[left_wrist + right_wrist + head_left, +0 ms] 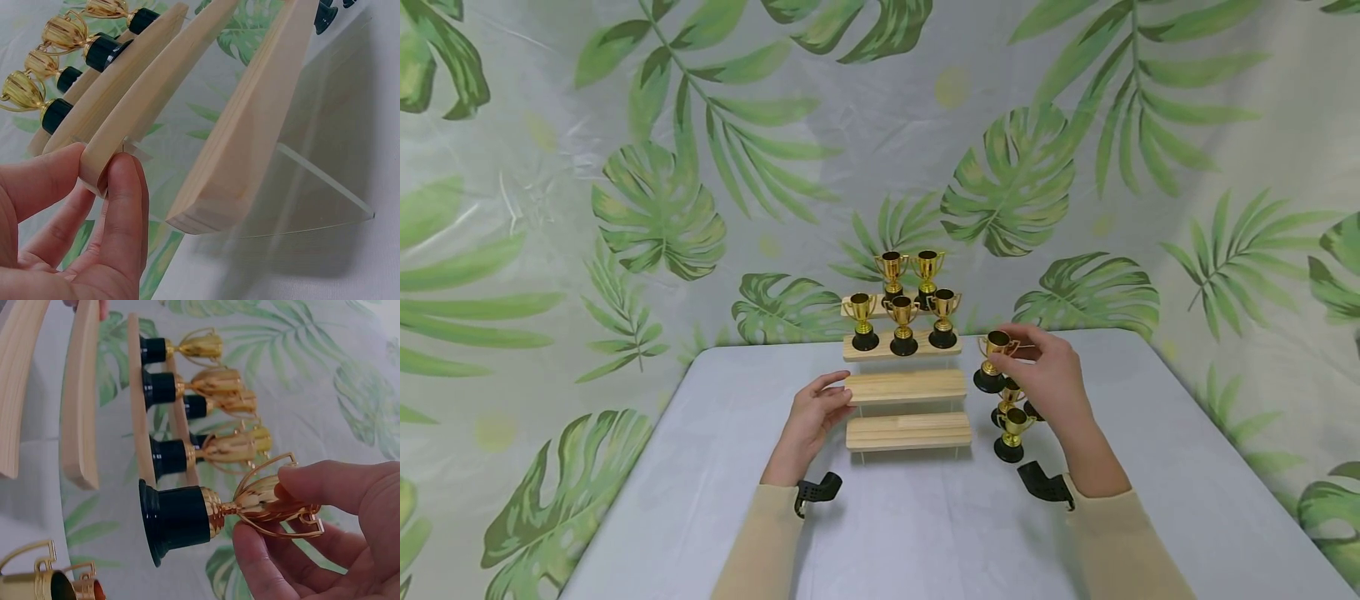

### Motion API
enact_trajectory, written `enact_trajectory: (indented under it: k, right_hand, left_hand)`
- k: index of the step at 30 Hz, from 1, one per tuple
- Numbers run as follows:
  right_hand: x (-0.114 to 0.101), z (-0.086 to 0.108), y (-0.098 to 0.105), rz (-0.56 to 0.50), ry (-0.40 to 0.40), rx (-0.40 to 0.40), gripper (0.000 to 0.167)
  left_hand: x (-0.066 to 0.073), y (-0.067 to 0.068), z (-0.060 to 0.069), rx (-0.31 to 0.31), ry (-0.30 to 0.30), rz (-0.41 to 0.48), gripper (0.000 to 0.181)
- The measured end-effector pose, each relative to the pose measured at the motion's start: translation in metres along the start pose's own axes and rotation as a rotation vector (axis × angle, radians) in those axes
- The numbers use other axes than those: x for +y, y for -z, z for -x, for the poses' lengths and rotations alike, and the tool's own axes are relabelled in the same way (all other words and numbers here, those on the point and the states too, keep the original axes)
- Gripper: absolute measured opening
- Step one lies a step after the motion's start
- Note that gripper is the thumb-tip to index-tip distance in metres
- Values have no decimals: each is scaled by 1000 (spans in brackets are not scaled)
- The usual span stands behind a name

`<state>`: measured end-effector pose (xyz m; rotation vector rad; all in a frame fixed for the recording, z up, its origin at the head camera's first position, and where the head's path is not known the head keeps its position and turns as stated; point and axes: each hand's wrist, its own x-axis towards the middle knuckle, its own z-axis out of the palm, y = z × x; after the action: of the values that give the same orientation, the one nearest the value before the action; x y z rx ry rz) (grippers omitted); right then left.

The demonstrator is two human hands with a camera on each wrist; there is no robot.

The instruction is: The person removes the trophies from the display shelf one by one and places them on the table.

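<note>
Pinching a shiny gold two-handled trophy cup with a round black base (214, 512) by its bowl, a person's right grip (1051, 367) holds it raised just to the right of a four-tier stand of pale wooden boards (910, 433), thumb and fingers closed on the metal. The left grip (815, 415) clamps the left end of the second board from the front (906, 387), thumb and fingertips on opposite sides of the wood. Behind it, three gold cups (902, 312) stand upright in a row on the next board up, with two more gold cups (892, 268) on the rearmost one. By that count the job looks roughly half done: five set out and one in the grip. At least three loose gold cups (1015, 423), one mostly hidden, are gathered on the white-covered bench (700, 467) near the stand's right side; these and the held cup appear to be what is left. A leaf-print sheet in green and white (880, 150) hangs beyond.
</note>
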<state>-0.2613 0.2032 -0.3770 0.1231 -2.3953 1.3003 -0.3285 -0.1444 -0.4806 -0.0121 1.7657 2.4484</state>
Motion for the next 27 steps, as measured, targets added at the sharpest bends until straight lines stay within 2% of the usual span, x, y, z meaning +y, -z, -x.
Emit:
enact_trajectory:
  k: [8,17,27]
  right_hand:
    - [12,1,17,-10,-76,32,46]
    - [18,4,30,25,-88,67,46]
    - [37,8,47,112,-89,73,46]
  left_hand:
    - [0,2,1,5,-10,3,42]
    - [0,4,1,-5,-4,-5,48]
    - [0,1,-3,-5,10,-19,51]
